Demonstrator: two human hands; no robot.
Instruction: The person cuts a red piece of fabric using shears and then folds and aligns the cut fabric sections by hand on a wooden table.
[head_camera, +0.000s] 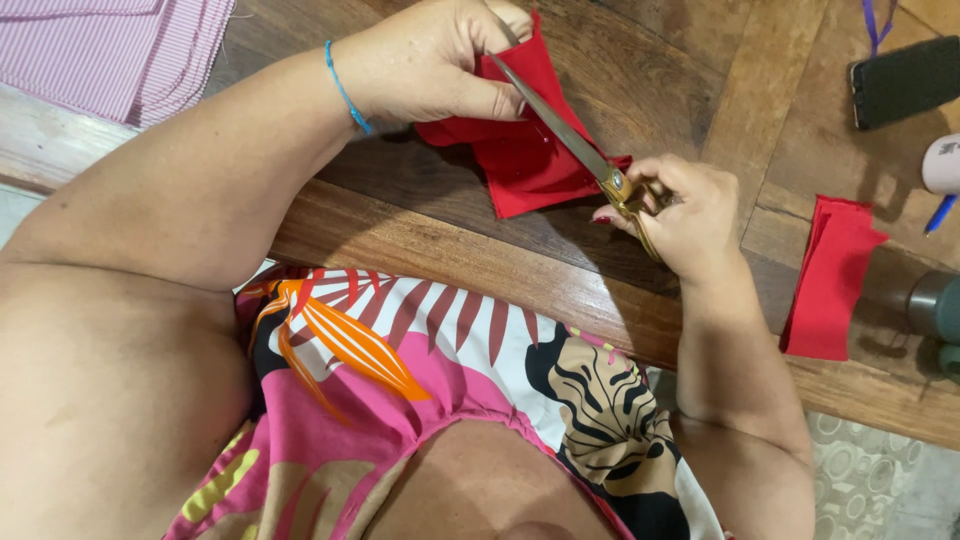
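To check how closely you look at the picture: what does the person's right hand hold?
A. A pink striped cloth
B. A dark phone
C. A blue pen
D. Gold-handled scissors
D: the right hand grips the gold-handled scissors, whose blades lie across the red fabric that the left hand holds.

A home sewing corner, worked at a wooden table (480, 250) of broad, worn planks. Cut red cloth (525, 150) and a second folded red stack (830, 280) lie on it, with gold-handled scissors (590, 155) in use. Striped pink fabric (120, 50) sits at the table's far corner. A phone (905, 80) and a blue pen (940, 213) rest nearby. Patterned floor tiles (870, 480) show below the table edge.
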